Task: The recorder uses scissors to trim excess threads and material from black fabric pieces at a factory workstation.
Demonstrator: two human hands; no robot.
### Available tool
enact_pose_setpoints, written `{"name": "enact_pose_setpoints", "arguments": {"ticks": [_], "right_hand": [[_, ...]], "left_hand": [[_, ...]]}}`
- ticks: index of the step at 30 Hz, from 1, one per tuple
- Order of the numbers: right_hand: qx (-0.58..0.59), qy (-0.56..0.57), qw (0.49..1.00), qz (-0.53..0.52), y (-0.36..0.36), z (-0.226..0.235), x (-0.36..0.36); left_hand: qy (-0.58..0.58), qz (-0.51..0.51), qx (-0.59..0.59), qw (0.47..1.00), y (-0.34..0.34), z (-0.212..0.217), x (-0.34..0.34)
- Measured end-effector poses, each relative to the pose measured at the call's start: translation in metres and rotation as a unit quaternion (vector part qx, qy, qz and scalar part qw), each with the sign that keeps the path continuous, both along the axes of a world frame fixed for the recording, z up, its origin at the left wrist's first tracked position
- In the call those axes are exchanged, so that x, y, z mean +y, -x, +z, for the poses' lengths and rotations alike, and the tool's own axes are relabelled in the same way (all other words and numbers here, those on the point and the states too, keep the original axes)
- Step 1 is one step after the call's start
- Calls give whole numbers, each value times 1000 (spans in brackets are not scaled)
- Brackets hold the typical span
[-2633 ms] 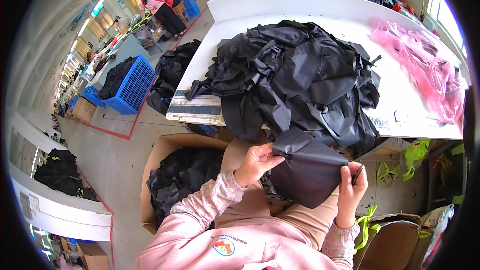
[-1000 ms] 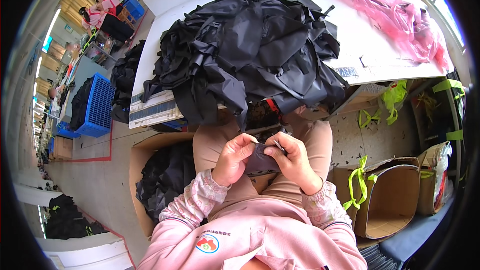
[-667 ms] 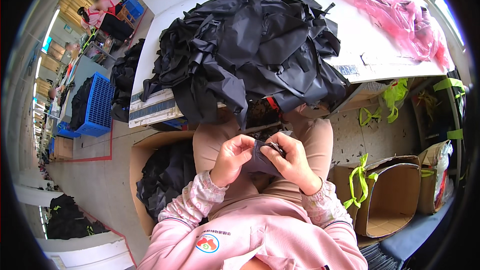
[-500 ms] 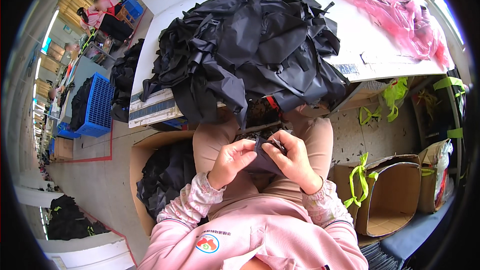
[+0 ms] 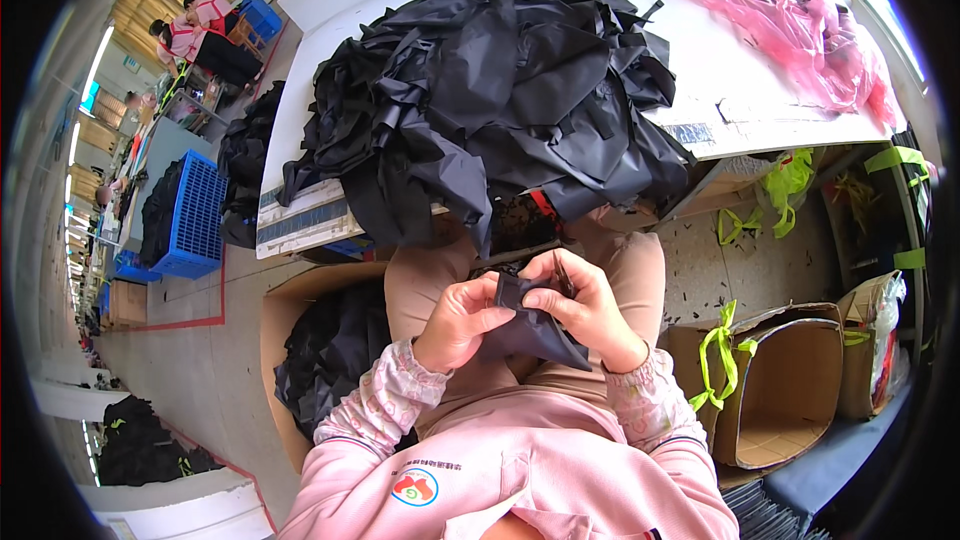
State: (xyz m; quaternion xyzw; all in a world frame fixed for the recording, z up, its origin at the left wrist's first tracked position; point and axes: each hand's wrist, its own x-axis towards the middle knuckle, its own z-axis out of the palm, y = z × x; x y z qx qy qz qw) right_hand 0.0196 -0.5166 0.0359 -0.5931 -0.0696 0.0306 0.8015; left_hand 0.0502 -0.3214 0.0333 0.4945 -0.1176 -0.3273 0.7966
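Observation:
Above my lap, a small black fabric piece is stretched between my two hands. My left hand pinches its left edge between thumb and fingers. On the other side my right hand grips the cloth near its upper edge, thumb on top. A thin dark pointed thing sticks out by the right fingers; I cannot make out its kind. Beyond my knees, a large heap of black fabric pieces lies on the white table and droops over its near edge.
On my left stands a cardboard box holding black fabric. An open cardboard box with a yellow-green tie stands on the right. Pink plastic covers the table's far right. A blue crate and two people are farther left.
The black piece has been turned and spread, so more of it hangs below my right hand. A folded edge now shows between my thumbs. Both hands stay over my lap.

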Motion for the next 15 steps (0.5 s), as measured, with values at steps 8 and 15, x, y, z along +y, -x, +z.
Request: {"name": "enact_pose_setpoints", "arguments": {"ticks": [8,15], "right_hand": [[15,-45,999,22,-5,-19,11],[-82,315,911,-255,-4,-17,2]], "left_hand": [[42,24,-21,999,1,8,-6],[-7,132,-170,977,0,-1,-7]]}}
